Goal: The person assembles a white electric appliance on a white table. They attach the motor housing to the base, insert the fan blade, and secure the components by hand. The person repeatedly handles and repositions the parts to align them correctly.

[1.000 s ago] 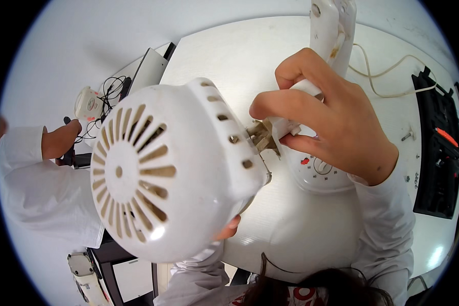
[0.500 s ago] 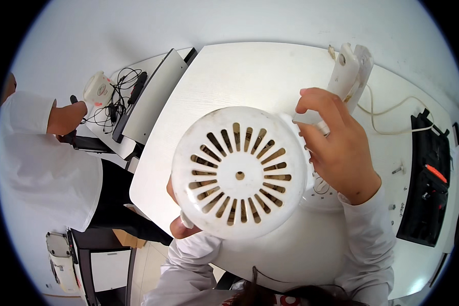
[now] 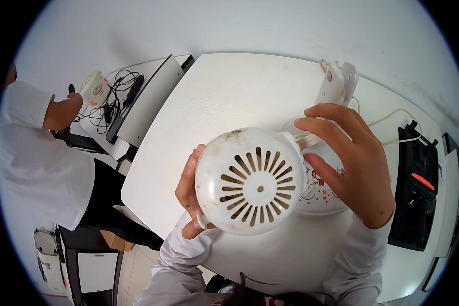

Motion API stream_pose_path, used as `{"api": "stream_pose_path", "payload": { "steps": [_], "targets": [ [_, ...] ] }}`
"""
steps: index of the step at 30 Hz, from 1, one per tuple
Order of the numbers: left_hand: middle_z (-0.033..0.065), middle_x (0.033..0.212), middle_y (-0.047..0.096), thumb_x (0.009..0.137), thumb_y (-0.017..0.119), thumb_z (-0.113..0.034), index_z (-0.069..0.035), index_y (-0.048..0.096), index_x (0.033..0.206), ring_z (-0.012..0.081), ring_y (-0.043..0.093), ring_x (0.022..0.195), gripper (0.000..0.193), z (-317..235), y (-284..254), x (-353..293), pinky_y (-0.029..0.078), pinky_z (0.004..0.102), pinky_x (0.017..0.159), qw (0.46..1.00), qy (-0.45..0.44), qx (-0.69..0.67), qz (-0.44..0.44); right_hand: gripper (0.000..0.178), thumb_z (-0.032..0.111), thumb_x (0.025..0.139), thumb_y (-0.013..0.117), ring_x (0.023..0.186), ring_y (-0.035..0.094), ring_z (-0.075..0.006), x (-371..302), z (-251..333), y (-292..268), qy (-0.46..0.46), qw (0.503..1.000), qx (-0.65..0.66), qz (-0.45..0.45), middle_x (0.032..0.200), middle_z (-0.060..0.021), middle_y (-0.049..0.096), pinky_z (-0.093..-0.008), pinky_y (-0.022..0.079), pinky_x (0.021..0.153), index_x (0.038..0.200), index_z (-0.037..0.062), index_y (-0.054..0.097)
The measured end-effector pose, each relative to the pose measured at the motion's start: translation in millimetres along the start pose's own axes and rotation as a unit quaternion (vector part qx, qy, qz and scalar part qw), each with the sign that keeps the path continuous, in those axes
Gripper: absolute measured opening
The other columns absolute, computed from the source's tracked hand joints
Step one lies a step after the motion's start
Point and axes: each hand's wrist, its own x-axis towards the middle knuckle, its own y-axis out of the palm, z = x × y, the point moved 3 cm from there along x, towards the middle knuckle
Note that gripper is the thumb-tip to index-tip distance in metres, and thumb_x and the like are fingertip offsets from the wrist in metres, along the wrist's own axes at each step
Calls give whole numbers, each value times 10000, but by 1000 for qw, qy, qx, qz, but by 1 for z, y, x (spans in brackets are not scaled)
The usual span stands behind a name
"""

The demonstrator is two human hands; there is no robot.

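A white round appliance housing (image 3: 260, 181), with slots radiating over its face and brownish smudges near the top, is raised above the table. My left hand (image 3: 190, 188) grips its left side, fingers on the far edge and thumb by a small white tab (image 3: 202, 221). Curved around the bracket (image 3: 307, 139) on its right, my right hand (image 3: 354, 160) has thumb and fingers apart; whether the fingertips touch it is hard to see. Partly hidden beneath lies a white base (image 3: 324, 204) printed with small cartoon figures and hearts.
A white upright part (image 3: 336, 84) with a pale cord (image 3: 403, 113) stands at the table's (image 3: 204, 92) far right. A black tool case (image 3: 415, 204) with an orange-red item lies right. Leftward, a person in white (image 3: 48, 158) reaches to a white device (image 3: 95, 89) beside tangled black cables (image 3: 115, 99).
The housing has shifted right and looks smaller, uncovering more of my left hand. My right hand has moved right and slightly down. The other person's hand has shifted beside the white device.
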Motion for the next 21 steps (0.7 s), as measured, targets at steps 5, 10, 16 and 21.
{"api": "stream_pose_path", "payload": {
  "steps": [5,10,16,21],
  "targets": [
    [287,1485,199,795,425,-541,-27,227,1439,493,426,1259,848,-7,6,3,419,594,1013,999,5,25,21,916,268,544,854,1364,348,-315,-5,23,-11,-72,990,-58,106,1371,-69,494,-593,110,1128,1352,137,444],
    [273,1498,162,804,413,-541,-52,195,1453,486,402,1281,841,-12,6,2,413,595,1015,996,-19,60,61,1195,529,475,869,1408,282,-336,-3,27,-4,-96,982,81,144,1439,-101,434,-614,-6,1126,1428,70,313],
    [265,1504,157,822,384,-545,-68,192,1461,496,387,1288,820,-9,9,3,400,606,1024,998,-12,22,60,1148,526,453,897,1330,411,-327,1,15,10,-130,975,134,117,1345,-97,513,-599,48,1133,1370,52,394],
    [249,1484,224,787,496,-503,-90,176,1453,456,387,1298,847,-3,12,3,391,588,1041,998,-28,-63,-10,1130,449,372,946,1184,529,-252,5,12,21,-67,956,274,76,1256,-97,550,-480,240,1113,1312,39,471]
  ]
}}
